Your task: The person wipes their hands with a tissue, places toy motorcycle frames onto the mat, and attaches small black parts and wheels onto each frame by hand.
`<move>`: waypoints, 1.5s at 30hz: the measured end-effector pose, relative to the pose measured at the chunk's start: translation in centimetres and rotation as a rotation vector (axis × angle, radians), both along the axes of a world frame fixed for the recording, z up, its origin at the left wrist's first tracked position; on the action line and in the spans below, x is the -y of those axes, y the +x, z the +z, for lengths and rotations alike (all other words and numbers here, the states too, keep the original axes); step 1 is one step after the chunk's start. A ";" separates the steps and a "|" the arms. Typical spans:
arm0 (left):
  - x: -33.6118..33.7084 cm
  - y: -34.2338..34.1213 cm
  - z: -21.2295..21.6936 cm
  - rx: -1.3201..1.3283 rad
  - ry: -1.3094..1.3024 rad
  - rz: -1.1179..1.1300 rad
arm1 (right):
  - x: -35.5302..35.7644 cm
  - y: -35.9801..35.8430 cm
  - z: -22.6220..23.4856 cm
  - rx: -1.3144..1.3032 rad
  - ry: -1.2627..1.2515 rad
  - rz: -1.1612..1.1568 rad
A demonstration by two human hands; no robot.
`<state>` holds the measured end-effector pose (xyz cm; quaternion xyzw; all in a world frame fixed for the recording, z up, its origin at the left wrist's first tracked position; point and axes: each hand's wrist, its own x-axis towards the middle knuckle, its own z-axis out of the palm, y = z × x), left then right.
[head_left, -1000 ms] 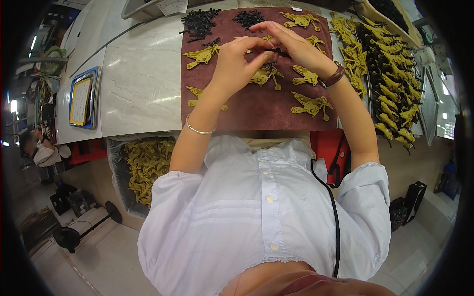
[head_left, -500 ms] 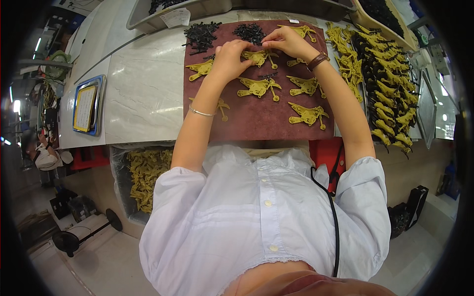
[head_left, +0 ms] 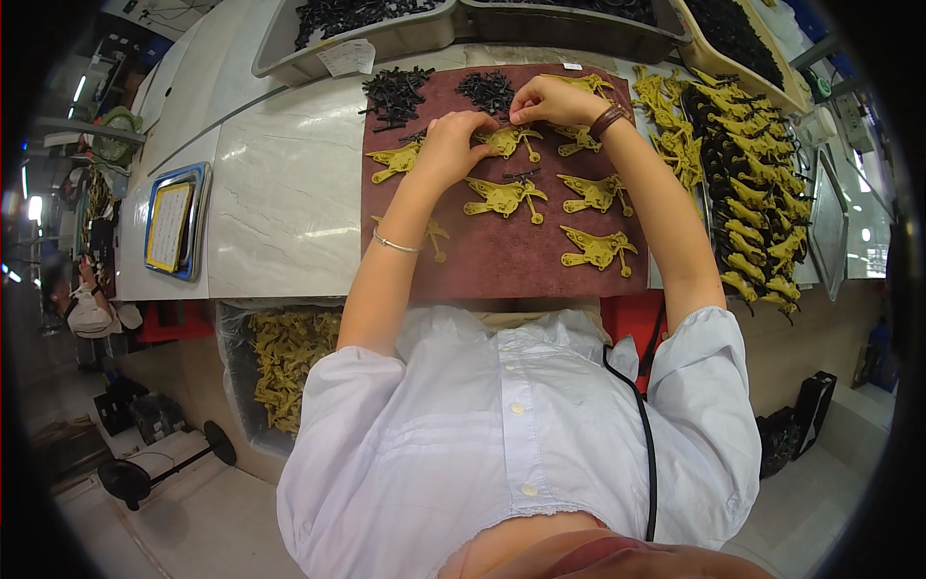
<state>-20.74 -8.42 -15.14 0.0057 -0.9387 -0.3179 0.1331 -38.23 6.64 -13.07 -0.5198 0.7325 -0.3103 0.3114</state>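
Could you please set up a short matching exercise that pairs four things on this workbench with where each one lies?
Things:
1. dark red rectangular work mat
2. blue-rimmed tray
3. loose pile of small black plastic parts
4. bin of yellow plastic figures

Places:
A. below the table edge, left of the person
B. far left of the tabletop
C. middle of the table, under both hands
D. at the mat's far left corner

Pairs: 1-C, 2-B, 3-D, 4-A

mat (head_left: 502, 261): maroon | plastic figures (head_left: 502, 196): yellow | small parts (head_left: 485, 90): black
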 end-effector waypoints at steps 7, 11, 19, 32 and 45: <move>0.0 0.2 0.1 -0.017 0.010 -0.011 | 0.5 -0.1 -0.2 -0.113 0.079 0.010; -0.1 0.3 0.6 -0.039 0.008 -0.057 | 0.3 -0.4 -0.8 -0.043 0.004 0.043; -0.4 0.8 0.7 -0.079 -0.006 -0.043 | -0.8 1.8 1.2 -0.261 -0.154 -0.161; -7.6 0.5 5.5 -0.127 0.508 0.050 | -2.2 8.3 3.9 1.121 -0.536 -0.668; -6.6 -1.2 3.0 0.168 1.618 -0.179 | -6.9 6.3 1.7 1.216 -0.578 -0.333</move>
